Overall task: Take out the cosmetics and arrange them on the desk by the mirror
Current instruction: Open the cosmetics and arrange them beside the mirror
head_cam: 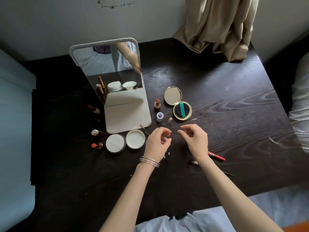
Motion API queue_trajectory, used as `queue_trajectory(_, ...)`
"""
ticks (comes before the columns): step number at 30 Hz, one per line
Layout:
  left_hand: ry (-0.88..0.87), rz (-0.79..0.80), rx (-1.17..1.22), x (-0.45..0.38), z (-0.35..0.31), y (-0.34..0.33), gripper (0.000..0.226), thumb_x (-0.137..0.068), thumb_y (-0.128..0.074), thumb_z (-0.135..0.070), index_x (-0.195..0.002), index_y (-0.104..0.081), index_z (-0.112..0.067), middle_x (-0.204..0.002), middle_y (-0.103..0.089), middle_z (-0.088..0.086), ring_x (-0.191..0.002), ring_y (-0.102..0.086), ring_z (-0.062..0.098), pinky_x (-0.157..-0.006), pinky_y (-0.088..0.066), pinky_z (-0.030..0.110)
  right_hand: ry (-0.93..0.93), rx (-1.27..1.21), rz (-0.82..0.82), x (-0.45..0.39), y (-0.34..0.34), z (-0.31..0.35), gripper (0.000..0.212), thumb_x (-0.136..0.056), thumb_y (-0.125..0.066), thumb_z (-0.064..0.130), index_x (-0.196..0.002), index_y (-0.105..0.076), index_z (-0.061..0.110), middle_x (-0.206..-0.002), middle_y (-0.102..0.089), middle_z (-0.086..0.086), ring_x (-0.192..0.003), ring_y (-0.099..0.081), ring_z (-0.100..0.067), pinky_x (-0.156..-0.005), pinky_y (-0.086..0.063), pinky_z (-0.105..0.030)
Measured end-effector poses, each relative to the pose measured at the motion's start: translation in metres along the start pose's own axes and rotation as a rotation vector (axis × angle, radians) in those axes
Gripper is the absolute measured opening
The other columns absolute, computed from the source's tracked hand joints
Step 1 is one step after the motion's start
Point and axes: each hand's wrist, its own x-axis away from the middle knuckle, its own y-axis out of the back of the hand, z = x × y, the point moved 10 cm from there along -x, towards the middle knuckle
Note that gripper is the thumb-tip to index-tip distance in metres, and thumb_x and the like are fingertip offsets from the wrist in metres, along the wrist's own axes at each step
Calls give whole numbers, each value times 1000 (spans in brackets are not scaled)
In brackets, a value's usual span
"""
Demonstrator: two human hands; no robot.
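**Arranging cosmetics by the mirror: looks mostly done**

Judging by how things sit, most of the unpacking is already behind us. The mirror (108, 67) stands on the dark desk (234, 101) with stuff grouped round its base: an uncapped lipstick (94, 109) to its left, a jewel-topped cap (95, 132) and an orange lipstick (97, 145) in front-left, then an open powder jar (115, 143) with its lid (135, 139) right beside it. To the mirror's right there's another lipstick (157, 102) standing up, a small lilac pot (160, 116), a tiny vial (170, 119) and an open gold cushion compact (178, 103).

Both hands hover over the desk, empty as far as I can tell. The left hand (158, 142) and right hand (195, 139) have loosely curled fingers, nothing pinched, close together but not touching.

What's left, I'd guess: the red pencil (216, 156) and a couple of thin dark sticks lying partly under the forearms, well off from the tidy bunch. Those probably need moving up. No bag or pouch in view, so can't say if more is coming out.
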Motion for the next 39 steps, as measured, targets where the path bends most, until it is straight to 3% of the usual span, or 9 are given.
queue_trajectory(4, -53, 40, 18, 7, -18, -37, 22, -79, -67, -3, -95, -63, -17, -93, -61, -2, -76, -59, 6, -69, -49, 12, 35, 47, 92, 17, 33, -33, 14, -73, -78, 18, -85, -72, 18, -80, -55, 10, -77, -54, -4, -72, -39, -8)
queue_trajectory(8, -95, 91, -35, 13, -32, -78, 23, -77, -68, -4, -94, -63, -19, -95, -57, -7, -79, -57, 4, -70, -51, 15, 32, 212, 145, 30, 58, -77, 24, -64, -84, 18, -86, -74, 20, -86, -56, 8, -84, -50, -17, -77, -42, -27)
queue_trajectory(12, -76, 76, -92, 18, -31, -92, 26, -76, -70, -5, -96, -63, -19, -99, -55, -9, -85, -55, 4, -66, -45, 8, 30, 289, 205, 34, 59, -95, 26, -61, -84, 19, -85, -74, 21, -86, -61, 3, -83, -52, -21, -75, -46, -37)
queue_trajectory(15, -84, 40, -155, 20, -29, -96, 27, -74, -71, -6, -96, -64, -21, -99, -56, -8, -90, -55, 9, -73, -48, 17, 47, 269, 228, 32, 58, -94, 18, -67, -81, 19, -83, -73, 20, -85, -62, 4, -85, -50, -20, -76, -46, -40)
queue_trajectory(17, -108, 12, -223, 19, -33, -97, 27, -74, -73, -10, -97, -66, -23, -100, -57, -8, -92, -50, 10, -77, -43, 20, 79, 244, 253, 30, 57, -87, 15, -72, -78, 19, -86, -73, 20, -86, -62, 5, -87, -50, -19, -77, -44, -34)
queue_trajectory(22, -117, -34, -245, 14, -46, -84, 23, -75, -75, -20, -97, -68, -23, -98, -62, -10, -94, -45, 5, -77, -30, 4, 191, 128, 286, 29, 58, -40, 13, -75, -75, 19, -88, -73, 20, -87, -60, 7, -84, -58, -10, -74, -50, -26)
queue_trajectory(26, -26, 32, -48, 14, -41, -61, 15, -78, -72, -16, -92, -69, -22, -91, -68, -11, -88, -60, 4, -77, -41, 6, 219, -57, 316, 24, 52, -2, 17, -73, -78, 13, -88, -71, 16, -85, -65, 4, -78, -63, -9, -75, -55, -27)
queue_trajectory(32, 26, 27, 139, 25, -34, -15, 13, -83, -69, -12, -94, -68, -18, -83, -68, -12, -78, -63, -4, -72, -48, 11, 152, -300, 342, 26, 29, 42, 23, -75, -76, 9, -92, -63, 18, -86, -67, 11, -83, -64, -2, -79, -47, -13)
queue_trajectory(39, 82, -134, 308, 39, -14, 37, 21, -80, -68, -5, -96, -63, -16, -89, -67, -3, -85, -64, 11, -81, -51, 23, 237, -162, 378, 33, -8, 78, 20, -76, -74, 9, -85, -60, 19, -81, -64, 12, -80, -63, -5, -77, -52, -22)
